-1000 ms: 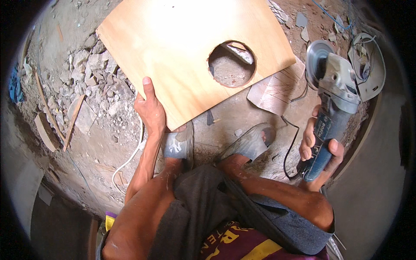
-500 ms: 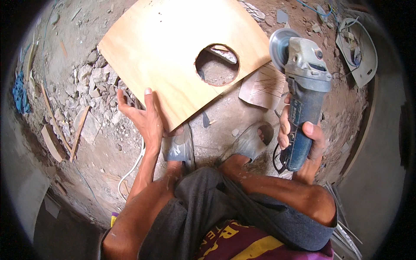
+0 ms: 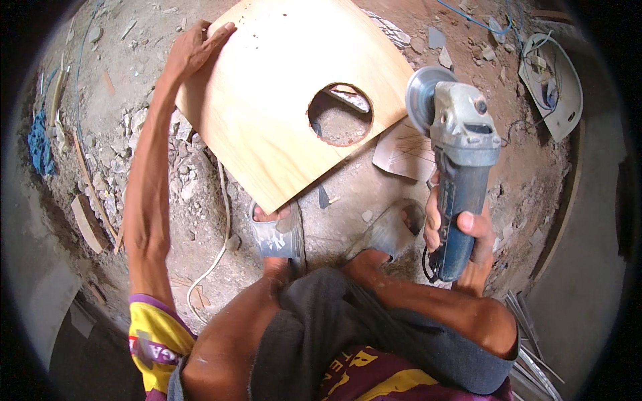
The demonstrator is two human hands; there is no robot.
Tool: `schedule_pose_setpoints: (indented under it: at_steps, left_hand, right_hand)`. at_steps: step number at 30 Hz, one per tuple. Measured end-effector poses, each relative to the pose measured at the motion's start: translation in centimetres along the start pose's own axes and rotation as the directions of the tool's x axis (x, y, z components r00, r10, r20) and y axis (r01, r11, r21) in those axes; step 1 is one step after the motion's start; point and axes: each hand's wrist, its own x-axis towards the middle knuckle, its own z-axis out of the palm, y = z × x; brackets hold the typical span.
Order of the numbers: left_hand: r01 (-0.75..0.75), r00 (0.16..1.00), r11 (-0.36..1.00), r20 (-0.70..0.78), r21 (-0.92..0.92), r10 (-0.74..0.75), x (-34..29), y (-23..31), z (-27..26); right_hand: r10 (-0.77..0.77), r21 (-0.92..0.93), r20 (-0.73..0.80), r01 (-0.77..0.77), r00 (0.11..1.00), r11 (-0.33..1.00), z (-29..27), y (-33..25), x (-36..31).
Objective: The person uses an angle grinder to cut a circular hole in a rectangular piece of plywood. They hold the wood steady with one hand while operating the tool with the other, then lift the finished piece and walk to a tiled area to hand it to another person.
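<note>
A pale plywood board [image 3: 261,113] with a rough-edged round hole near its right side lies at an angle ahead of me. My left hand [image 3: 195,52] grips its far left edge, the thumb over the top face and the other fingers at the rim. In my right hand [image 3: 476,237] is a blue-grey angle grinder [image 3: 463,194], held by its body with the head up. The grinder's round disc [image 3: 422,100] stands beside the board's right corner; whether they touch I cannot tell. Through the hole, rubble shows below.
My sandalled feet [image 3: 277,234] stand at the board's near corner. Broken stones [image 3: 184,174] lie left of it, with wood strips [image 3: 87,224] beyond. A white cable [image 3: 217,257] runs past my left leg. At right are a pale curved panel [image 3: 562,100] and metal strips [image 3: 535,354].
My left hand has moved from the board's near left edge to its far left edge. The board has shifted slightly toward me and right. The grinder has come slightly left and nearer.
</note>
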Motion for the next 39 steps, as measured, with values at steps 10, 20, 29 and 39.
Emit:
schedule_pose_setpoints:
  at_steps: [10, 20, 29, 39]
  left_hand:
    - [0.205, 0.924, 0.945, 0.368, -0.253, -0.102, 0.9, -2.2, -0.1]
    - [0.418, 0.902, 0.845, 0.265, -0.333, -0.341, -7.8, 4.6, -7.5]
    - [0.643, 0.758, 0.676, 0.170, -0.360, -0.630, -14.4, 5.6, -7.5]
    - [0.617, 0.770, 0.637, 0.187, -0.462, -0.610, -17.9, 5.9, -5.3]
  right_hand:
    - [0.172, 0.008, -0.097, -0.173, 0.980, 0.985, 1.6, 0.0, 0.3]
    - [0.091, 0.022, -0.137, -0.089, 0.986, 0.996, 2.2, -1.2, 1.2]
    - [0.258, -0.073, -0.120, -0.268, 0.959, 0.961, 2.7, -1.5, 0.7]
    - [0.384, -0.075, -0.011, -0.384, 0.923, 0.920, 2.3, 0.1, 3.5]
